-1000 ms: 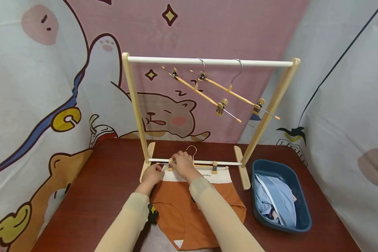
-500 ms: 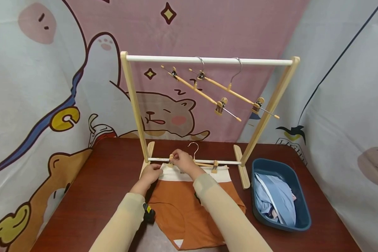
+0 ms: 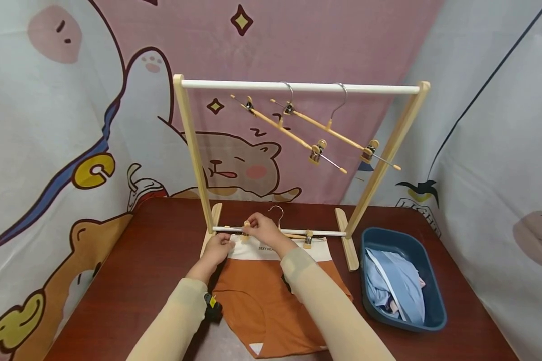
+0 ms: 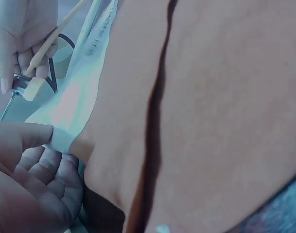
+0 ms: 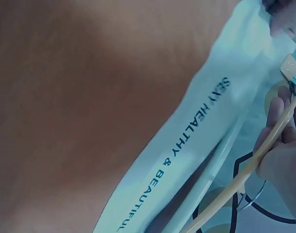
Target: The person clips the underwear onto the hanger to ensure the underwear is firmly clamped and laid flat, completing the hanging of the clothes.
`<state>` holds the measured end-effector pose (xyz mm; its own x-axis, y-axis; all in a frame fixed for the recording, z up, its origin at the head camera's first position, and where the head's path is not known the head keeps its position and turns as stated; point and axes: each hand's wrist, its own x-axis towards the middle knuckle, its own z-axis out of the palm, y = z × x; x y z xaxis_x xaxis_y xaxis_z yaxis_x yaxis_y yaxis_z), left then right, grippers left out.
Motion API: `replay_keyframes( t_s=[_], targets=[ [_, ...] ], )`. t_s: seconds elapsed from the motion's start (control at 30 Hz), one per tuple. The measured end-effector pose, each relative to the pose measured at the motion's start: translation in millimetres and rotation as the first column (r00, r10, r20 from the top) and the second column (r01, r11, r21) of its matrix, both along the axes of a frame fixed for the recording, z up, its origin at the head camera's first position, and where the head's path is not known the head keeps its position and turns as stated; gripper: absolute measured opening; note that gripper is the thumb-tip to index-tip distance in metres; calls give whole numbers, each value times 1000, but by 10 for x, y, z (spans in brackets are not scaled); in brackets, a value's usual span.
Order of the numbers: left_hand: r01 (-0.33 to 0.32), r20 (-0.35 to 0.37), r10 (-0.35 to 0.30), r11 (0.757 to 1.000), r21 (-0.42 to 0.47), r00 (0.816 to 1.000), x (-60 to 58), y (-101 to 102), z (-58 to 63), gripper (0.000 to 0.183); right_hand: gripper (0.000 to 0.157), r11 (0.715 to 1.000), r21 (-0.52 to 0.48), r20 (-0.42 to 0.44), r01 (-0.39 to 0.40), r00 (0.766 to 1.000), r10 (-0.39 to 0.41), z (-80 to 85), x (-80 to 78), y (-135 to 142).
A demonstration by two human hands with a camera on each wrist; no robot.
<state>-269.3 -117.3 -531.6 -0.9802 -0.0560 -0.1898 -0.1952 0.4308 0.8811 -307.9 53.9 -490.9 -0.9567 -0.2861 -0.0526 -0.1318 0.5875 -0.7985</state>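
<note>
Orange-brown underpants (image 3: 248, 281) with a white lettered waistband (image 5: 186, 133) lie in front of the rack. My left hand (image 3: 217, 249) pinches the waistband's left corner between thumb and fingers, as the left wrist view shows. My right hand (image 3: 267, 232) holds the left clip (image 4: 33, 90) of a wooden clip hanger (image 5: 225, 196). That clip sits at the band's upper edge and appears apart from the cloth in the left wrist view. On the hanger's other end, the right clip (image 3: 308, 239) is over the waistband; its grip on the cloth is too small to tell.
A wooden rack (image 3: 191, 150) with white bars stands behind the underpants. Two bare clip hangers (image 3: 298, 138) hang from its top bar. To the right stands a blue basket (image 3: 435, 306) holding light-blue cloth (image 3: 399, 283). All rest on a dark red table (image 3: 131, 281).
My right hand has lifted the hanger's left end slightly and shifted it a little right, then lowered it slightly. My left hand has moved slightly left and stays at the waistband corner.
</note>
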Motion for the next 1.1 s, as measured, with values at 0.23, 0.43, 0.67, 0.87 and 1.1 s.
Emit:
replay_keyframes(
  t_s=[0.23, 0.43, 0.67, 0.87, 1.1],
  targets=[
    [-23, -55, 23, 1000, 13, 998, 16, -6, -20, 28, 31, 999, -29, 53, 19, 998, -17, 44, -28, 19],
    [-63, -127, 66, 998, 27, 990, 13, 2, -42, 25, 29, 995, -93, 92, 46, 995, -38, 49, -55, 32],
    [-50, -161, 55, 998, 37, 985, 25, 0, -19, 21, 26, 981, -189, 122, 47, 992, -24, 85, -54, 69],
    [-32, -247, 25, 999, -24, 969, 41, 1, 21, 21, 25, 967, -254, 196, 10, 980, 41, 149, -79, 130],
    [-25, -342, -15, 994, -110, 940, 60, 4, 59, 22, 25, 965, -261, 209, -14, 975, 71, 196, -112, 161]
  ],
)
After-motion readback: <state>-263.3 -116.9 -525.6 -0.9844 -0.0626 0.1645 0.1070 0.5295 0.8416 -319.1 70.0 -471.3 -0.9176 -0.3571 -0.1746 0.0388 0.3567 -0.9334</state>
